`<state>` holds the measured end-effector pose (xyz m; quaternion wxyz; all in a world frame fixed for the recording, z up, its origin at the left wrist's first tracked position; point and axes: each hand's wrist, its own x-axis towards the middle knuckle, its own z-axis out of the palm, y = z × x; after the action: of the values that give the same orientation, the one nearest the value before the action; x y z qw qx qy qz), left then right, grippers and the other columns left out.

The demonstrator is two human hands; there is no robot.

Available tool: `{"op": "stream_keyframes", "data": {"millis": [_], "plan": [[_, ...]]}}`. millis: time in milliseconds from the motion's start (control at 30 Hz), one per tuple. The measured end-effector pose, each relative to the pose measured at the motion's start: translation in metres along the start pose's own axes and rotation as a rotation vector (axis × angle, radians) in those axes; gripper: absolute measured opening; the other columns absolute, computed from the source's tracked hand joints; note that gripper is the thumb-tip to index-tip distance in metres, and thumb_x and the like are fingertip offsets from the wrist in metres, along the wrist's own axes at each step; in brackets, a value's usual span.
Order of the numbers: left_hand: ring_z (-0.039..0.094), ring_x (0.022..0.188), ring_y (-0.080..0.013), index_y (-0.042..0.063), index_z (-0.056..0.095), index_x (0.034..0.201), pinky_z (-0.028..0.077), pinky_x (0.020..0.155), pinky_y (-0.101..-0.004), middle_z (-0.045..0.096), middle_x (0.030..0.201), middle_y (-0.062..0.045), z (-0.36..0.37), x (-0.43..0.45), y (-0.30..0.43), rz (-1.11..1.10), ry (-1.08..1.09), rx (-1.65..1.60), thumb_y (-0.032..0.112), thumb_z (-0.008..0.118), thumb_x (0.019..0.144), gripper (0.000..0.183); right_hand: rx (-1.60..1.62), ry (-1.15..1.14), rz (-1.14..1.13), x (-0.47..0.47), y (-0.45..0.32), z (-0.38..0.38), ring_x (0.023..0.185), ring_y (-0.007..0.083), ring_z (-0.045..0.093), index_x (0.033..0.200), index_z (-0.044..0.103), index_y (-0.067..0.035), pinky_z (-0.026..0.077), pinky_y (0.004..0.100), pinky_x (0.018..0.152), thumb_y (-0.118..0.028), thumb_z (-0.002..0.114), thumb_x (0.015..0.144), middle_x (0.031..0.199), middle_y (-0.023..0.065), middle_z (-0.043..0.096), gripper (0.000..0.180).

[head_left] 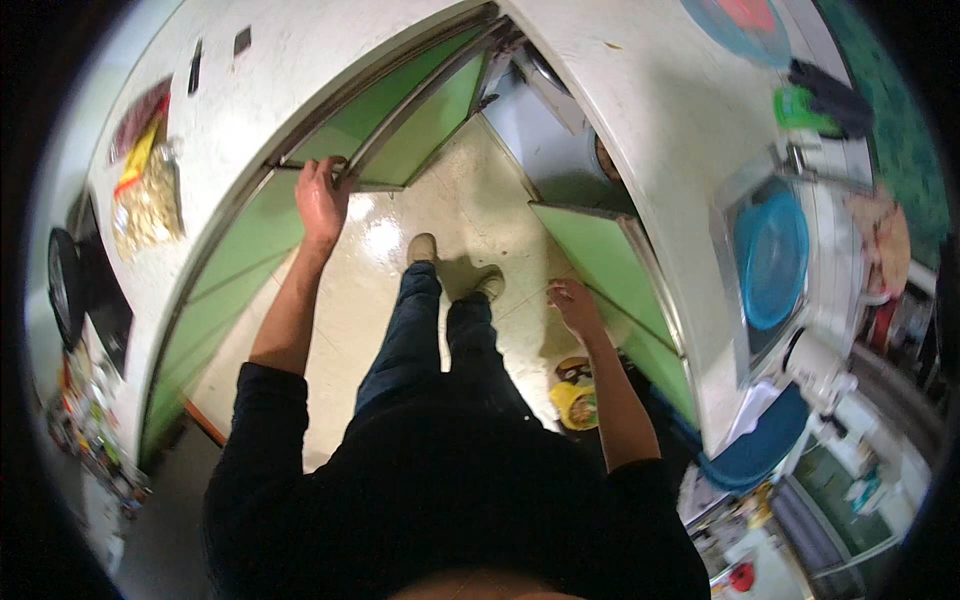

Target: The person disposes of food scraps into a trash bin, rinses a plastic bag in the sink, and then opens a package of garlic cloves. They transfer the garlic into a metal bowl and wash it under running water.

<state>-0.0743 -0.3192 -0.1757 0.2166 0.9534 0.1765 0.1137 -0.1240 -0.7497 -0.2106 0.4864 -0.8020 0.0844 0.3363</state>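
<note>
My left hand (322,199) is at the top edge of a green cabinet door (427,112) with a metal frame, its fingers curled over the frame. This door stands swung out from under the left counter. My right hand (574,304) hangs over the floor with loosely bent fingers and nothing visible in it. Near it, a second green cabinet door (600,232) stands ajar below the right counter. Behind that door, the opened corner cupboard shows a pale inner surface (540,146) and part of a round container (606,159), mostly hidden by the counter.
White counters (645,120) run along both sides. On the left lie a bag of pale food pieces (148,202) and a black pan (66,289). At right, a blue basin (772,259) sits in the sink. A yellow package (576,406) is low beside my right forearm, above the tiled floor (337,322).
</note>
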Motion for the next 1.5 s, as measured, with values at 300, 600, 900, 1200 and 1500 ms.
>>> {"op": "stream_keyframes", "data": {"millis": [300,600,900,1200,1500], "plan": [[0.049,0.074,-0.0263,0.012,0.053,0.083,0.035,0.062,-0.0361,0.050,0.076,-0.005,0.028,-0.002,-0.014,-0.064,0.353,0.102,0.015,0.063,0.069,0.018,0.160,-0.174,0.033,0.124,-0.032,-0.020,0.081,0.0181,0.057,0.099,0.053,0.002,0.046,0.0299,0.069,-0.005,0.056,0.077,0.089,0.0117,0.059,0.024],[0.050,0.083,-0.0163,0.007,0.059,0.092,0.042,0.064,-0.0272,0.053,0.093,-0.004,0.055,-0.008,-0.025,-0.023,0.586,0.028,0.006,0.068,0.069,0.025,0.550,-0.146,0.192,0.282,-0.030,0.008,0.086,0.0270,0.057,0.105,0.047,0.002,0.044,0.0330,0.076,-0.025,0.046,0.086,0.092,0.0147,0.059,0.033],[0.053,0.088,-0.0160,0.002,0.053,0.100,0.046,0.067,-0.0243,0.051,0.102,-0.011,0.071,-0.016,-0.040,0.042,0.576,0.010,-0.002,0.067,0.069,0.034,1.240,0.051,0.263,0.485,-0.007,-0.042,0.094,0.0317,0.053,0.118,0.041,-0.005,0.043,0.0428,0.085,-0.031,0.045,0.086,0.113,0.0179,0.047,0.041],[0.051,0.099,-0.0241,0.001,0.037,0.111,0.050,0.078,-0.0293,0.046,0.108,-0.019,0.076,-0.013,-0.058,0.189,0.546,-0.174,-0.009,0.057,0.074,0.044,1.318,0.440,0.256,0.542,-0.028,-0.053,0.104,0.0258,0.047,0.117,0.047,-0.012,0.042,0.0444,0.084,-0.042,0.042,0.085,0.119,0.0047,0.048,0.044],[0.049,0.099,-0.0236,0.004,0.038,0.112,0.048,0.079,-0.0304,0.046,0.109,-0.017,0.078,-0.014,-0.052,0.045,0.522,-0.229,-0.006,0.059,0.074,0.044,1.176,0.664,0.082,0.530,0.017,-0.083,0.099,0.0258,0.050,0.113,0.051,-0.010,0.044,0.0415,0.079,-0.032,0.046,0.085,0.115,0.0068,0.049,0.036]]}}
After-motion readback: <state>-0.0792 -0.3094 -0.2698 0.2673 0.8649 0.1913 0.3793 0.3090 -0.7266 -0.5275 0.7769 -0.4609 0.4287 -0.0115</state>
